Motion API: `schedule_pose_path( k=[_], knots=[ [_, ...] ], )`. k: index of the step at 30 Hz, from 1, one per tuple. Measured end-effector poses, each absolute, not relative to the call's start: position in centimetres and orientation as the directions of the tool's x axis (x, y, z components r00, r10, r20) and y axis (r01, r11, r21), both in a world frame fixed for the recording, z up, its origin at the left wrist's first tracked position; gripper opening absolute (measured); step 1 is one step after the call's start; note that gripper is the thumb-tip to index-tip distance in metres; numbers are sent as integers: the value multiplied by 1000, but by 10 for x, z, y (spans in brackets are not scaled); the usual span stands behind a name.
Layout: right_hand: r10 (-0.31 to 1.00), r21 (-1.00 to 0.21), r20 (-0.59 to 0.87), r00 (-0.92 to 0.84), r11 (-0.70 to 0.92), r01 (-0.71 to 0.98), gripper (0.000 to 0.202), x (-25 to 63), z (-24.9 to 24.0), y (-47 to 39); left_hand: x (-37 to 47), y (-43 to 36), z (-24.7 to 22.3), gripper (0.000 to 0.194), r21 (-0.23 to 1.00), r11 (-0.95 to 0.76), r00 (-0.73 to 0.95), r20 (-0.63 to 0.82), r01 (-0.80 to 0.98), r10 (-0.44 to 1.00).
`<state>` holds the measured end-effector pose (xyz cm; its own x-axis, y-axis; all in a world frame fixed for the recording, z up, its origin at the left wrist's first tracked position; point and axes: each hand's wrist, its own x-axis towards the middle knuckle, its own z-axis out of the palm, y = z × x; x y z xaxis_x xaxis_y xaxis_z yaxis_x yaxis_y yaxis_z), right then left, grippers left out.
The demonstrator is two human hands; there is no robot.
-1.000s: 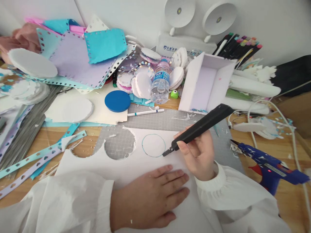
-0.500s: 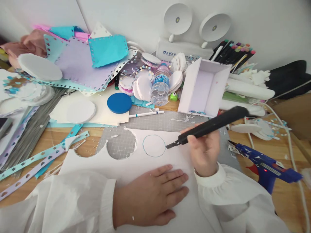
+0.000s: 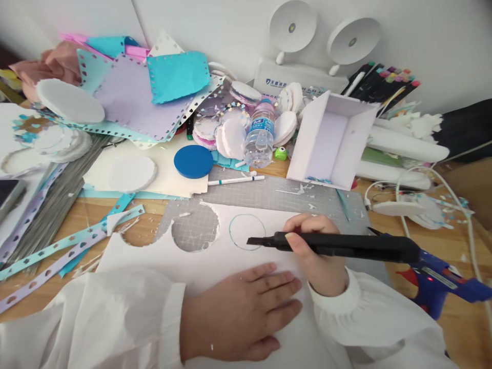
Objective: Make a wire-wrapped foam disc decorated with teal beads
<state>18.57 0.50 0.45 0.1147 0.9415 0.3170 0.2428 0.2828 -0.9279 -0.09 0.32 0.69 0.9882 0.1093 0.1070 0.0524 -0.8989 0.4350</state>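
Observation:
My left hand (image 3: 242,315) lies flat on a white board (image 3: 154,261), its fingers spread and pointing right. In my right hand (image 3: 317,251) is a black cutter knife (image 3: 346,246), held almost level, its dark blade pointing left over the lower right of a circle (image 3: 247,232) drawn in thin blue-green line. Whether the blade touches the board I cannot tell. Round cut-outs notch the board's far edge left of the circle. Under the board is a grey cutting mat (image 3: 238,195).
A blue disc (image 3: 193,161), a white and blue pen (image 3: 236,180), a water bottle (image 3: 260,134) and an open white box (image 3: 332,141) stand or lie beyond the board. At the right is a blue glue gun (image 3: 434,282). Patterned strips (image 3: 57,261) lie at the left.
My right hand has turned the knife from a slant to nearly level, and the blade has moved left and down over the circle. My left hand stays flat. The view has shifted slightly.

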Motion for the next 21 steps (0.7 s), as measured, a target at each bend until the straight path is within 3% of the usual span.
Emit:
schedule_pose_path(
  k=[14,21],
  knots=[
    [953,-914,290,-88,303,268,22,181,11,-1,1,4,7,52,460,-887,987,121,36,103],
    [847,-761,400,-351,520,388,20,182,17,4,0,5,11,54,498,-866,992,80,43,95]
  ],
)
